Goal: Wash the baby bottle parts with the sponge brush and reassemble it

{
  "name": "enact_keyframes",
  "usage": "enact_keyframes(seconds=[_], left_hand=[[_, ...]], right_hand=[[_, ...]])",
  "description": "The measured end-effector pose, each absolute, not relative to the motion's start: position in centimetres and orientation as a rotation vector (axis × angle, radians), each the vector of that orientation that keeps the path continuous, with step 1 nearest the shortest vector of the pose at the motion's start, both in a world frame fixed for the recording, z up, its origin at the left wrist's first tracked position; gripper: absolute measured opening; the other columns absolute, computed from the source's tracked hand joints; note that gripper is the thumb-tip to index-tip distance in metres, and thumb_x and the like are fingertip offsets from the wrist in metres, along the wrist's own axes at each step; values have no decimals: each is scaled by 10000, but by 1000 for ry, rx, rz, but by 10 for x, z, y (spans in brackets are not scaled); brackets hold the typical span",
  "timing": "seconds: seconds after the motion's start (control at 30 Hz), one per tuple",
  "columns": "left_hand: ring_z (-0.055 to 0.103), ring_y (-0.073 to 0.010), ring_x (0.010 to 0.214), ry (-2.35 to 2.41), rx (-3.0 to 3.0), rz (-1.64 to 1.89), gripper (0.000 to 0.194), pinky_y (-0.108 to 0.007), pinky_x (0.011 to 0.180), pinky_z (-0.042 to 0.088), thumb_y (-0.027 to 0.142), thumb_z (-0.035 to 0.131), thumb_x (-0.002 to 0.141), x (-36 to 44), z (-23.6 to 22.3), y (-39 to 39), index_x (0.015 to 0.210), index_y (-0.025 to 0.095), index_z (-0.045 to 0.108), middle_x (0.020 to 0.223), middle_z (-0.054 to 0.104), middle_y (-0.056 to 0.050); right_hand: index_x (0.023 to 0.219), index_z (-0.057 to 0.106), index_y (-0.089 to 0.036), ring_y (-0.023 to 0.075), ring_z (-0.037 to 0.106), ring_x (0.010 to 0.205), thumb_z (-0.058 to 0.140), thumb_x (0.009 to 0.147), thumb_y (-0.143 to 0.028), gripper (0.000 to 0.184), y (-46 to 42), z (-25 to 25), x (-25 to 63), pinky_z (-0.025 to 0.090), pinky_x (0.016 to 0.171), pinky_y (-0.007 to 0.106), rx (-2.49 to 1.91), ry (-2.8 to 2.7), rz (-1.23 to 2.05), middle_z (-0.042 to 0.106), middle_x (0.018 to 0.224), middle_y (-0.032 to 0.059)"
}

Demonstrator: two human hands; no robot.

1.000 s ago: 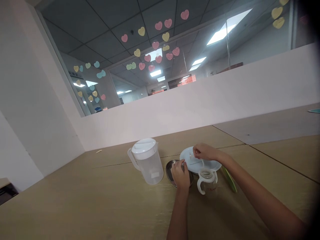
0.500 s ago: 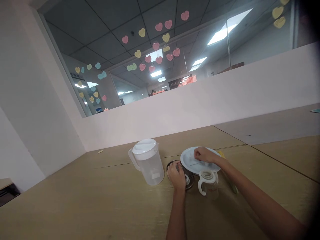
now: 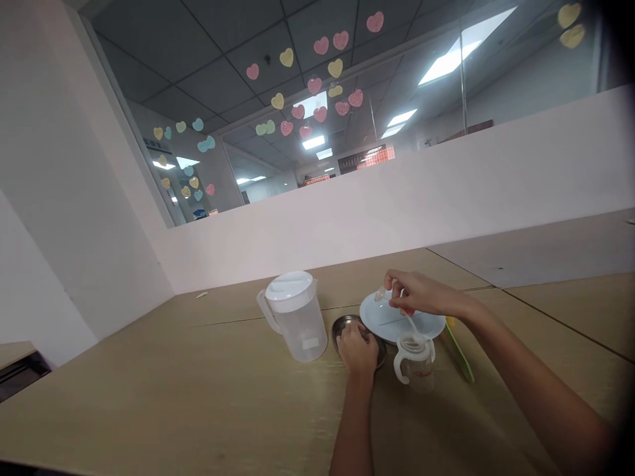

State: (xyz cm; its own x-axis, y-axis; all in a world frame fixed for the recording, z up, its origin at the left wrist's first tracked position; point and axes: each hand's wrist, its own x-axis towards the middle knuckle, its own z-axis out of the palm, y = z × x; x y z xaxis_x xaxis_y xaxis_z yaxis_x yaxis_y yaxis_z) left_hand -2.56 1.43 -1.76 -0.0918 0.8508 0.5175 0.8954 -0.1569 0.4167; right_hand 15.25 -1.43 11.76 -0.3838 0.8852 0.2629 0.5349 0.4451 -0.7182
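My right hand (image 3: 414, 292) is raised over the white plate (image 3: 431, 324), pinching a translucent straw (image 3: 411, 322). One end has a clear rounded tip, and the other slants down toward the baby bottle. That clear baby bottle (image 3: 419, 370) stands upright without a lid, its white two-handled collar around the neck. Inside the round metal bowl (image 3: 342, 322) my left hand (image 3: 358, 350) has its fingers curled down. Whatever those fingers hold is hidden by the hand.
A translucent pitcher (image 3: 300, 327) with a white lid stands left of the bowl. Right of the bottle lies a long green-handled utensil (image 3: 461, 357), its yellow end partly behind my forearm. A low wall (image 3: 297, 228) with a window runs along the table's back.
My right hand has lifted off the plate with the straw in its fingers. The left hand has shifted slightly within the bowl, and the white ring seen there is now hidden.
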Motion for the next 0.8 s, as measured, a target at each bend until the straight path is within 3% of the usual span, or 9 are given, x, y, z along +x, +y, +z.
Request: enact_keyframes(seconds=[0.33,0.47,0.6,0.8], left_hand=[[573,-193,849,-1987,-2188,-930,112,-282,725,342,144,492,706,-22,-18,12,782,184,564,866,620,-46],[583,-207,854,-1972,-2218,-896,149,-283,722,351,131,479,712,-23,-21,13,832,185,549,862,630,-55],[599,-200,804,-1988,-2189,-950,232,-267,663,349,77,449,694,-26,-24,16,884,190,519,835,634,-49],[606,-190,715,-2068,-2095,-1012,210,-257,610,335,74,436,714,-28,-20,17,864,187,530,754,635,-47]], right_hand=[[1138,433,-240,115,592,514,523,709,-206,439,-9,114,156,442,489,210,-1216,-2072,658,614,695,-32],[1012,508,-233,110,591,531,489,695,-175,323,-12,116,154,431,480,200,-1182,-2110,651,603,711,-23],[918,471,-217,113,584,551,476,649,-143,279,-16,119,151,415,483,198,-1185,-2082,642,597,704,-25],[882,444,-218,124,567,587,467,646,-140,250,-15,121,149,382,533,210,-1201,-2074,491,591,657,-34]])
